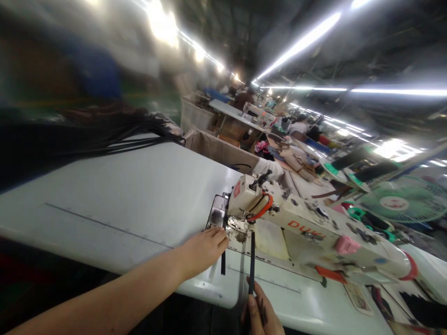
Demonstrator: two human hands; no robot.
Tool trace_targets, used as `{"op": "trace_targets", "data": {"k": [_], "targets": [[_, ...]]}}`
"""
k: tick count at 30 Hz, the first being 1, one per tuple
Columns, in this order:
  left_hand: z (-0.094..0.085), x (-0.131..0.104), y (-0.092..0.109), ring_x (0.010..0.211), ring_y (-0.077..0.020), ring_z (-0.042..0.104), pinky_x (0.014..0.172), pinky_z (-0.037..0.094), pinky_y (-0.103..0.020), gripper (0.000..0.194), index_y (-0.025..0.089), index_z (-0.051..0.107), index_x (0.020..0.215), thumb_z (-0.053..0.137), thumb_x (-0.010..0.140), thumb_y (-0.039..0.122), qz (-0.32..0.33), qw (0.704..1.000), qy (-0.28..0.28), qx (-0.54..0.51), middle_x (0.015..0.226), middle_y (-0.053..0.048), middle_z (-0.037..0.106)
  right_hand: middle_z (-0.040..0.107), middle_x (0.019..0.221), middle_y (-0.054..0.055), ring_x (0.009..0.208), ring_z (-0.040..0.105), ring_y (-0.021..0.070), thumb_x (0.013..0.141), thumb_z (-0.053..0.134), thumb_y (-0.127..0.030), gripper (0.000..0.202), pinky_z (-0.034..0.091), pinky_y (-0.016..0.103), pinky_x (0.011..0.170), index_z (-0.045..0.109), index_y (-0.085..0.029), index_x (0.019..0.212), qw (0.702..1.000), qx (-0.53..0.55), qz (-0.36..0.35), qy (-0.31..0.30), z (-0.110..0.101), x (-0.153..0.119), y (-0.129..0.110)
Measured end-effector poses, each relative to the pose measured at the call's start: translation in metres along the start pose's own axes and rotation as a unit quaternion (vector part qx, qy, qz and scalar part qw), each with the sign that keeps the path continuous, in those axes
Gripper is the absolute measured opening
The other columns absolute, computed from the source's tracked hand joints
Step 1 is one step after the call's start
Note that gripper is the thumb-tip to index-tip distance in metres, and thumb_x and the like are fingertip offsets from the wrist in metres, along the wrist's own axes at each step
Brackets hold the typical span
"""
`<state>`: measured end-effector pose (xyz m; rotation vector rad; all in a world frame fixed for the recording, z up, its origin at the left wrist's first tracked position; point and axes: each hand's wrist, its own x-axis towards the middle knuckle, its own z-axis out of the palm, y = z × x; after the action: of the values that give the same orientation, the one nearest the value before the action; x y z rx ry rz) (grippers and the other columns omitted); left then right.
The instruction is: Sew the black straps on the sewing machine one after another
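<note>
A white sewing machine [296,228] with an orange guard at its head stands on the pale table. My left hand [209,246] is at the machine's needle area, fingers closed together over a short black strap [223,264] whose end sticks out below them. Lower and to the right, my right hand [261,309] pinches a second black strap [252,260] between thumb and fingers. That strap points up toward the needle plate [239,225]; its lower part blurs into the dark. A metal slide plate [218,211] lies just beyond my left fingers.
Many long black straps [139,135] lie over the table's far left part. A ruler scale [108,223] runs along the tabletop [139,186]. Thread spools [373,172] and a green fan [394,200] stand at right. A fabric-lined bin [216,151] sits behind the table.
</note>
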<state>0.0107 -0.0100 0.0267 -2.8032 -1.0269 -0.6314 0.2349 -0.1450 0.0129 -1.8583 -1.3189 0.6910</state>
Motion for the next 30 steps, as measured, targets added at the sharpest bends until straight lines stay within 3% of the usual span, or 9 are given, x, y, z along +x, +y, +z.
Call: {"op": "trace_targets", "data": {"k": [3,7,12,15,20,26,30], "targets": [[-0.001,-0.001,0.0,0.122,-0.0247,0.066,0.111,0.05,-0.035,0.031,0.012,0.061,0.124,0.056,0.094,0.008,0.003,1.0,-0.001,0.004,0.13,-0.015,0.067,0.071,0.066,0.004,0.062,0.067,0.0228,0.093,0.049,-0.075,0.076,0.055,0.029,0.064,0.07,-0.013,0.133,1.0,0.006,-0.008,-0.01,0.0,0.001,-0.008],[-0.003,-0.001,0.0,0.121,-0.0245,0.066,0.11,0.05,-0.035,0.028,0.012,0.061,0.122,0.053,0.096,0.008,0.0,1.0,-0.005,0.006,0.129,-0.015,0.066,0.079,0.095,0.01,0.083,0.074,0.0249,0.095,0.052,-0.068,0.071,0.059,0.029,0.078,0.068,-0.012,0.136,0.999,-0.003,-0.015,-0.052,-0.006,0.004,-0.018],[-0.003,-0.001,0.001,0.119,-0.024,0.066,0.107,0.052,-0.035,0.024,0.014,0.062,0.12,0.052,0.098,0.012,-0.006,1.0,-0.006,0.007,0.127,-0.014,0.067,0.075,0.125,0.012,0.118,0.07,0.0298,0.095,0.054,-0.064,0.06,0.056,0.037,0.101,0.072,-0.018,0.131,0.999,-0.01,-0.027,-0.046,-0.007,0.006,-0.029],[-0.001,-0.002,0.0,0.119,-0.0246,0.066,0.106,0.052,-0.037,0.024,0.014,0.063,0.119,0.051,0.098,0.011,-0.006,1.0,-0.003,0.007,0.127,-0.015,0.067,0.073,0.13,0.012,0.126,0.065,0.0305,0.096,0.053,-0.061,0.059,0.048,0.043,0.112,0.071,-0.018,0.132,0.998,-0.01,-0.022,-0.054,-0.003,0.005,-0.033],[0.002,-0.004,-0.005,0.119,-0.0223,0.066,0.112,0.048,-0.037,0.032,0.012,0.065,0.118,0.047,0.094,0.001,-0.003,1.0,0.027,-0.006,0.125,-0.013,0.07,0.072,0.13,0.015,0.126,0.065,0.032,0.097,0.051,-0.057,0.058,0.047,0.047,0.113,0.071,-0.016,0.133,0.997,-0.003,-0.028,-0.069,0.002,0.005,-0.038],[0.021,-0.001,-0.019,0.132,-0.0236,0.06,0.124,0.034,-0.048,0.027,0.019,0.067,0.122,0.052,0.099,0.015,-0.062,0.993,0.067,-0.071,0.129,-0.008,0.071,0.076,0.121,0.016,0.121,0.069,0.0316,0.099,0.051,-0.054,0.054,0.049,0.045,0.111,0.074,-0.015,0.128,0.996,0.008,-0.057,-0.065,0.003,0.004,-0.044],[0.025,0.002,-0.024,0.136,-0.0235,0.057,0.125,0.032,-0.05,0.026,0.022,0.067,0.123,0.055,0.1,0.021,-0.105,0.987,0.061,-0.103,0.134,-0.006,0.07,0.075,0.124,0.015,0.122,0.069,0.0307,0.099,0.051,-0.051,0.051,0.05,0.045,0.111,0.073,-0.017,0.13,0.995,0.018,-0.056,-0.076,0.005,0.004,-0.043]]}}
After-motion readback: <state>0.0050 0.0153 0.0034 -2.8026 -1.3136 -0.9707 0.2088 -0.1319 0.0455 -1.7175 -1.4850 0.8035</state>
